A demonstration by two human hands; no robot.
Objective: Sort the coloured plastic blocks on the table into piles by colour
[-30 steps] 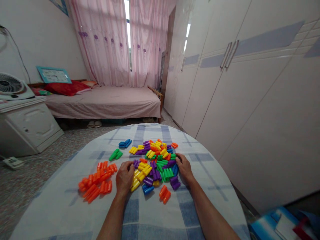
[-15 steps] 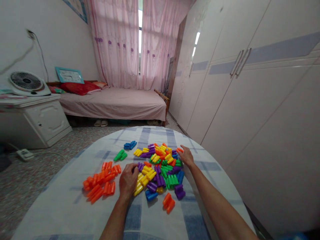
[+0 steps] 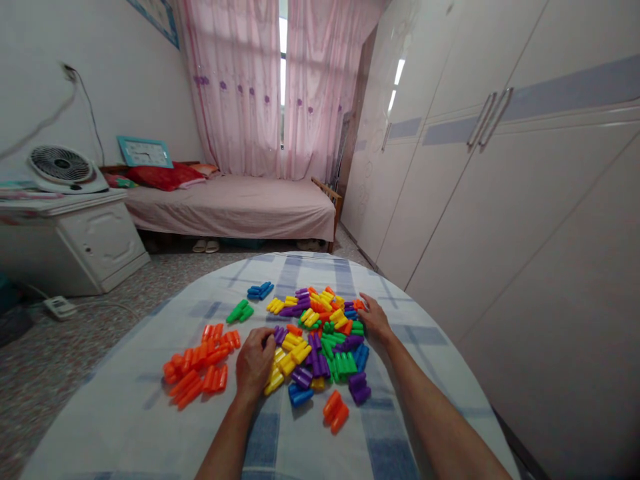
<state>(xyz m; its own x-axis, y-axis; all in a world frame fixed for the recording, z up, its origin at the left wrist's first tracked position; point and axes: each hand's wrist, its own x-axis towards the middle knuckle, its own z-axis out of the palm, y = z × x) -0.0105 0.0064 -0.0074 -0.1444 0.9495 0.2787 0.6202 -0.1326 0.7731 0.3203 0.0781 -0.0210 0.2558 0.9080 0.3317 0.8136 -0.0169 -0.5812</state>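
Plastic building pieces made of joined tubes lie in a mixed pile on the table. My right hand (image 3: 376, 320) is at the pile's right edge, thumb and fingertips around an orange building piece (image 3: 359, 305). At the left edge my left hand (image 3: 254, 363) rests with its fingers curled, beside a purple piece (image 3: 280, 334) and yellow pieces (image 3: 290, 361). Its fingertips are partly hidden, so I cannot see what they hold. Green pieces (image 3: 344, 365) lie in the pile between my hands. A separate group of orange pieces (image 3: 203, 363) is left of my left hand.
Blue pieces (image 3: 261, 291) and green pieces (image 3: 240, 311) lie apart at the back left. An orange piece (image 3: 335, 411) lies at the front. The round table wears a checked cloth (image 3: 400, 407). Beyond stand a bed (image 3: 240, 200), a cabinet (image 3: 103, 247) and a wardrobe (image 3: 500, 220).
My right hand has come slightly nearer to me, and the orange piece at its fingertips has shifted with it. My left hand has hardly moved. The view has turned slightly.
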